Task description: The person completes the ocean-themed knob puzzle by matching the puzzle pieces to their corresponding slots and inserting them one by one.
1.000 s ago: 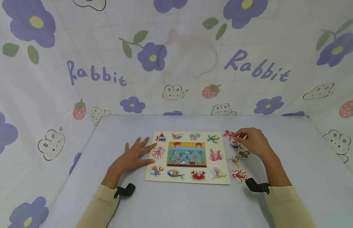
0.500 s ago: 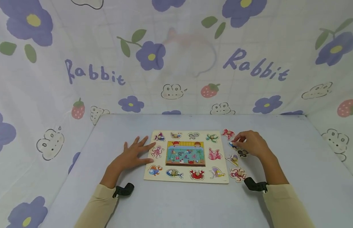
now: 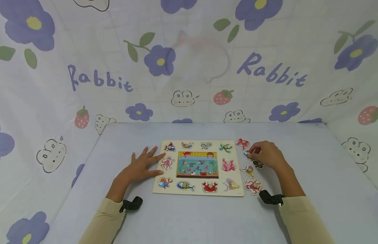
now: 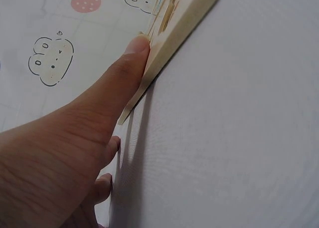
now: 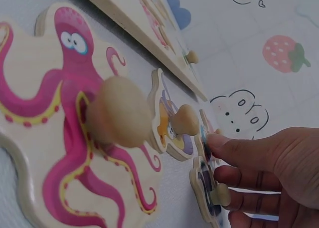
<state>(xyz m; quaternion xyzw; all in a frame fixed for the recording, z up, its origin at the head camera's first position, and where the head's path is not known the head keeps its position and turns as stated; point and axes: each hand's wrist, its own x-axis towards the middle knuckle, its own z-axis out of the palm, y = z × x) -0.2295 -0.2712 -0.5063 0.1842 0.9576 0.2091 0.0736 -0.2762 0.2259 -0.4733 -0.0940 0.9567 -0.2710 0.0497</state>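
Note:
A wooden peg puzzle board (image 3: 197,191) with sea animals lies on the table. My left hand (image 3: 142,168) is spread at its left edge; in the left wrist view the thumb (image 4: 135,46) presses the board's edge. Right of the board, my right hand (image 3: 268,155) pinches a blue puzzle piece (image 3: 246,154) by its knob, thumb and index finger together. Near that hand lie a red fish piece (image 3: 242,143), a dark eel-like piece (image 5: 206,188), partly behind the fingers in the head view, and a yellow-and-purple fish piece (image 3: 247,170). A pink octopus piece (image 3: 253,186) lies closest to me.
Knobbed pieces such as the crab (image 3: 209,186) and the turtle (image 3: 225,147) sit in the board. Its pink fish (image 3: 228,165) and octopus (image 3: 167,163) spots show no knob. A printed white curtain (image 3: 121,51) hangs behind the white table (image 3: 176,220).
My right hand has gone from the red fish piece down to the blue piece and now pinches it. The red fish piece stays on the table. My left hand keeps its place.

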